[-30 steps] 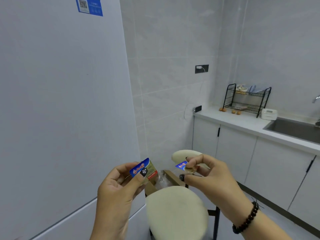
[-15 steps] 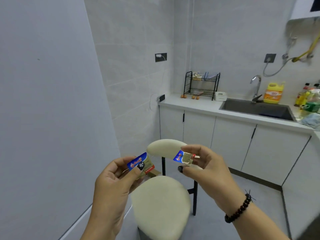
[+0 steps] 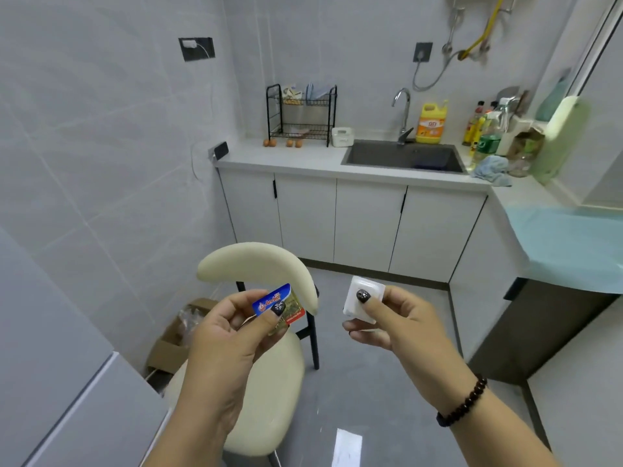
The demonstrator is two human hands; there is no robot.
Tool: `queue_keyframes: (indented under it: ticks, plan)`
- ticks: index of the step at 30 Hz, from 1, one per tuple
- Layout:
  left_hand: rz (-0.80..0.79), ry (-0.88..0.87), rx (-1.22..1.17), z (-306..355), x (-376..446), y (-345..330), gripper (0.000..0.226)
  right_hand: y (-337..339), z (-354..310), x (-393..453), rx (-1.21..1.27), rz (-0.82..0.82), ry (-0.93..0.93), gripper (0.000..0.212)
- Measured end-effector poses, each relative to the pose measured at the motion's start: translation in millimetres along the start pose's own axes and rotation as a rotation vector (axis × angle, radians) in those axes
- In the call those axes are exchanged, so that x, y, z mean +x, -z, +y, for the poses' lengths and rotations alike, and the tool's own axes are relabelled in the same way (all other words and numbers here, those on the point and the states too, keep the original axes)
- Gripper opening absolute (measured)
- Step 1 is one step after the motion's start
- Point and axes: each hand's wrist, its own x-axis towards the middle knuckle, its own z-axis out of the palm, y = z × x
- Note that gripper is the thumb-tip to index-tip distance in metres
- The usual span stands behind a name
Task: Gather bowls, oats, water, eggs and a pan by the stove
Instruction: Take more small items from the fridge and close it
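Observation:
My left hand (image 3: 229,342) pinches a small butter packet (image 3: 279,306) with a blue, red and gold label between thumb and fingers. My right hand (image 3: 391,320) pinches a second small packet (image 3: 362,302), its white underside turned towards me. Both hands are held up in front of me above a cream chair (image 3: 259,392). Several brown eggs (image 3: 282,142) lie on the far counter (image 3: 303,156) under a black wire rack (image 3: 301,114).
A dark sink (image 3: 404,156) with a tap, a yellow detergent bottle (image 3: 431,122) and several bottles sit along the counter. A blue cloth (image 3: 492,170) lies by the corner. A cardboard box (image 3: 178,335) stands on the floor behind the chair; the fridge (image 3: 50,382) is at my left.
My view has swung right from the fridge towards the sink counter. My right hand has turned its packet so the white underside shows and moved away from the left hand.

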Motion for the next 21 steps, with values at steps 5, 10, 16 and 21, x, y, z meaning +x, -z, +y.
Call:
queue_keyframes:
  ticks: [5, 10, 16, 21]
  plan:
    - [-0.059, 0.024, 0.022, -15.9, 41.4, -93.5, 0.020, 59.5, -10.0, 51.6, 0.013, 0.069, -0.035, 0.012]
    - [-0.161, 0.031, 0.035, -32.0, 77.7, -209.5, 0.020, 141.0, -38.4, 105.8, 0.002, 0.119, -0.014, 0.011]
    - [-0.207, 0.107, 0.002, -55.7, 104.9, -288.3, 0.019, 214.4, -55.5, 148.5, -0.016, 0.185, -0.020, 0.016]
    - [-0.227, 0.155, 0.008, -72.2, 137.9, -321.4, 0.019, 242.1, -52.7, 184.2, -0.013, 0.197, -0.064, 0.021]
